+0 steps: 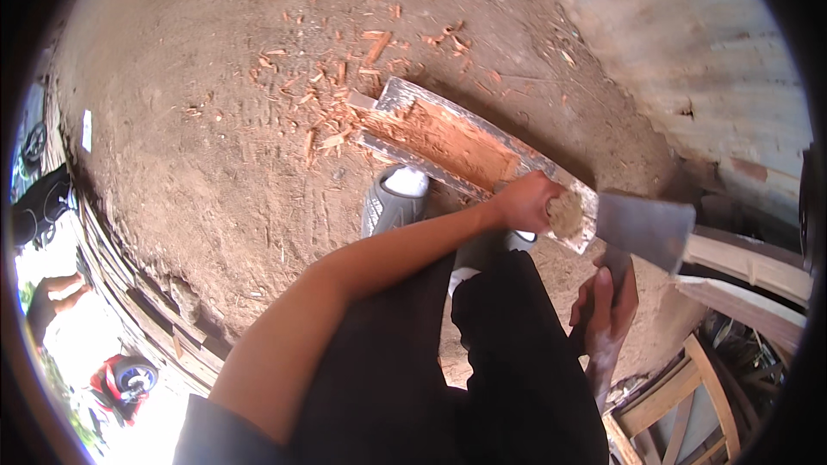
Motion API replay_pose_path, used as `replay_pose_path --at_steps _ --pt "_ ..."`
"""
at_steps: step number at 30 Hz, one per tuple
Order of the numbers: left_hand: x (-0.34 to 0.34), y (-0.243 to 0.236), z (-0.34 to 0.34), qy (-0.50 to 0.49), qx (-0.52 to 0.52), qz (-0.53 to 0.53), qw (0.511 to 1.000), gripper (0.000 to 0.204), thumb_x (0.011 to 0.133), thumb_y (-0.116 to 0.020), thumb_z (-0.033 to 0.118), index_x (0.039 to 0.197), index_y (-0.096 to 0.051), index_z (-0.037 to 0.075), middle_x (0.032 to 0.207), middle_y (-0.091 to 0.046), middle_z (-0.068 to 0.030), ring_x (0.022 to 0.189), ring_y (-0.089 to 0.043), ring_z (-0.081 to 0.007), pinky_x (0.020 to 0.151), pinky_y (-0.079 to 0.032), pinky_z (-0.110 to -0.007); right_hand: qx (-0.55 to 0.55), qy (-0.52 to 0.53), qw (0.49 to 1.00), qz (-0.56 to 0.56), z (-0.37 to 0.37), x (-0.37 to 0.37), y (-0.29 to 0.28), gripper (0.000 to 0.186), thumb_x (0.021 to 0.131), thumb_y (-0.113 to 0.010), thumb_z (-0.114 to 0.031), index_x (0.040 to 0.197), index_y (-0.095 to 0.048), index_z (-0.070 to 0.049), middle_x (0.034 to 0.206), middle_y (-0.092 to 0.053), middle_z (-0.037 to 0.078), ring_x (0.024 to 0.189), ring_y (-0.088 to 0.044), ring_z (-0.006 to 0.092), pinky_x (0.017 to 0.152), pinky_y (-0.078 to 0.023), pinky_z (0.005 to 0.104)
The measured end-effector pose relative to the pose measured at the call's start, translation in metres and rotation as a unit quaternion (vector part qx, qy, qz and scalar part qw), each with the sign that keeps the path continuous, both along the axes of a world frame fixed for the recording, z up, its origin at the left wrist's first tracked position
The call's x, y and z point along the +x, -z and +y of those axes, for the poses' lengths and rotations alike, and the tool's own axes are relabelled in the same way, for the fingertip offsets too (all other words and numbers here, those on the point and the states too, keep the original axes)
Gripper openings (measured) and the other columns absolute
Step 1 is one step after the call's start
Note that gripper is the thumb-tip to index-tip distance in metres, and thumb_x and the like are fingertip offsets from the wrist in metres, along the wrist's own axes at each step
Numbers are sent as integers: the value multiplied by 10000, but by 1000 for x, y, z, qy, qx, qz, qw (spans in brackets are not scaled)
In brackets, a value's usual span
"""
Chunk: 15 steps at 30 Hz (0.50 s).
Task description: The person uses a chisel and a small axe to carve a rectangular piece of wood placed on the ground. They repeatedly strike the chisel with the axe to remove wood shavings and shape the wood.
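Note:
My left hand [527, 201] is wrapped round a chisel, whose battered, tan round handle end [566, 214] points up; its blade is hidden. It is over the near right end of a long wooden block [457, 133]. The block has worn grey-white edges and a freshly cut reddish hollow with loose chips inside. My right hand [610, 306] is closed round the handle of a striking tool with a broad, flat grey rectangular head [646, 231]. That head is just right of the chisel's handle end, apparently apart from it.
Wood chips [332, 95] litter the dirt floor [215, 189] beyond the block. A grey shoe [394, 200] stands against its near side. Corrugated metal sheeting [698, 52] rises at right. Below it lie planks [749, 267] and a wooden frame [680, 396]. A red motorcycle [116, 383] is at lower left.

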<state>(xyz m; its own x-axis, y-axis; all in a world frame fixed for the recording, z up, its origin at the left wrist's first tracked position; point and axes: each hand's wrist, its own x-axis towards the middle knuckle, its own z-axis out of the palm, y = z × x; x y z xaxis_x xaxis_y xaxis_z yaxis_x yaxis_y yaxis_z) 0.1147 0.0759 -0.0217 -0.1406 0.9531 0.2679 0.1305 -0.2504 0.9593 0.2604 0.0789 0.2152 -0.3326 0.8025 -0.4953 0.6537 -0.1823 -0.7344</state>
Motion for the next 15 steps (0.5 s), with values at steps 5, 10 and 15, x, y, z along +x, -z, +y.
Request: replay_pose_path --at_steps 5,10,15 --pt "2 -8 -5 14 -21 5 1000 267 610 -782 175 817 -679 40 746 -676 -203 760 -672 -444 671 -535 -490 -67 3 996 -51 -3 7 18 290 1082 -513 -273 1203 -549 -11 603 -486 13 425 -467 100 388 -384 266" --pt "15 -4 -9 55 -42 80 994 293 536 -754 128 811 -677 60 708 -648 -194 754 -666 -448 659 -523 -514 -70 63 996 7 11 28 21 327 1102 -513 -365 1150 -540 -43 607 -456 22 385 -442 110 349 -365 261" --pt "20 -12 -13 72 -14 73 995 326 516 -752 133 822 -666 58 694 -629 -182 751 -657 -438 664 -501 -529 -54 105 991 57 7 42 22 340 1117 -493 -388 1174 -543 -56 611 -439 22 365 -420 115 335 -352 260"
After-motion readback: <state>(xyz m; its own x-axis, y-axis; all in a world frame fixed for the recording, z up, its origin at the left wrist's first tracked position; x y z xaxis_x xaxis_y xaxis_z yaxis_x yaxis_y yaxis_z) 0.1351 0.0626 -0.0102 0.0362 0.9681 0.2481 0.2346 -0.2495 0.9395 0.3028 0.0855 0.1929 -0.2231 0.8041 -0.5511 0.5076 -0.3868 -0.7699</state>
